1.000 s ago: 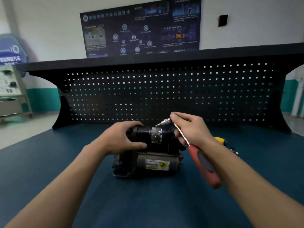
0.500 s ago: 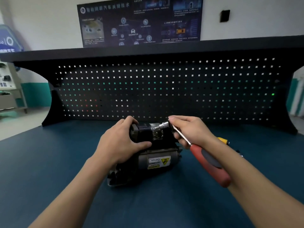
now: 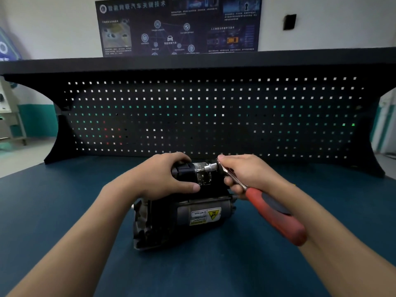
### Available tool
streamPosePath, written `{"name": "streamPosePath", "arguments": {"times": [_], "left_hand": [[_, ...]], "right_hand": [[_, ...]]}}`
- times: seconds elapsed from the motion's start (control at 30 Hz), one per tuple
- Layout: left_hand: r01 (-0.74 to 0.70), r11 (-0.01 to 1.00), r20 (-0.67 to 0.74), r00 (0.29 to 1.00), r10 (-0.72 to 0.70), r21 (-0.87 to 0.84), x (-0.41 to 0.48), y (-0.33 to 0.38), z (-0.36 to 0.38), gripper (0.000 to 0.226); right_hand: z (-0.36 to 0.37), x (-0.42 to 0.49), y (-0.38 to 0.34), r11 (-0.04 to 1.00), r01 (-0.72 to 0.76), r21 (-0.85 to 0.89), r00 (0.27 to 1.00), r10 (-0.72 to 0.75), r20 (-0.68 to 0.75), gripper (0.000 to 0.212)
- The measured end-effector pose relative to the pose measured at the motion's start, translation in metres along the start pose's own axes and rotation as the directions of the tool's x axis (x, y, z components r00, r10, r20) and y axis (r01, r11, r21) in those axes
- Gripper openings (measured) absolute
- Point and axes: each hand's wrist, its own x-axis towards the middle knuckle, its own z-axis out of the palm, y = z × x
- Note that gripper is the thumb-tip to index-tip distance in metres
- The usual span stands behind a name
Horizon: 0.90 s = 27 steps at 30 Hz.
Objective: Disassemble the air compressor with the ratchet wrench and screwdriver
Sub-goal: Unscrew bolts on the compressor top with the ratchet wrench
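Mid-table: the air compressor (image 3: 184, 215) lies on the blue-green table (image 3: 64, 211), just in front of the black pegboard (image 3: 214, 116). It has a dark body, and a yellow-and-white warning label (image 3: 205, 216) on the lower cylinder faces the person.

The left hand (image 3: 165, 176) is on the black block at the compressor's upper left. Its grip is closed round the block, with the thumb along the near face and the fingers curled over the far side.

The right hand (image 3: 246, 174) has its grip closed round the metal shank of the ratchet wrench (image 3: 274, 213), close to the head, with the forefinger laid over the head. The red handle with its dark inlay slants down towards the person alongside the right forearm.

The silver socket (image 3: 209, 167) points left, level, and meets the top of the compressor between the two hands. Whether it sits on a bolt I cannot tell.

On the wall behind, above the pegboard's top shelf, hangs a dark poster (image 3: 177, 26).
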Motion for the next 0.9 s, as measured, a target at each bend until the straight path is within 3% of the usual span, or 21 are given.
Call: {"name": "streamPosePath", "arguments": {"times": [0.17,0.37,0.47,0.63,0.7,0.77,0.9], "left_hand": [[0.001,0.997,0.042,0.999,-0.004,0.072,0.008,0.009,-0.005,0.061],[-0.105,0.994,-0.196,0.975,0.103,-0.002,0.004,0.009,0.015,0.044],[-0.168,0.982,-0.316,0.93,0.186,0.081,0.0,0.009,0.025,0.031],[-0.192,0.967,-0.409,0.879,0.246,0.168,-0.004,0.011,0.032,0.022],[-0.202,0.964,-0.423,0.869,0.258,0.172,-0.005,0.011,0.033,0.019],[-0.227,0.958,-0.432,0.857,0.283,0.177,-0.005,0.011,0.032,0.015],[-0.259,0.947,-0.429,0.846,0.317,0.189,-0.005,0.012,0.031,0.009]], "right_hand": [[0.0,-0.002,-0.005,0.998,-0.058,-0.009,0.998,0.058,0.03,0.025],[0.005,-0.005,-0.005,0.995,-0.097,0.034,0.995,0.097,0.026,0.027],[0.006,-0.008,-0.009,0.989,-0.139,0.049,0.989,0.136,0.054,0.027],[0.003,-0.013,-0.018,0.962,-0.257,0.096,0.957,0.239,0.167,0.037],[0.003,-0.012,-0.019,0.939,-0.283,0.193,0.95,0.247,0.191,0.031],[0.003,-0.009,-0.018,0.919,-0.285,0.272,0.951,0.235,0.202,0.026],[0.004,-0.009,-0.013,0.966,-0.175,0.189,0.974,0.142,0.174,0.028]]}}
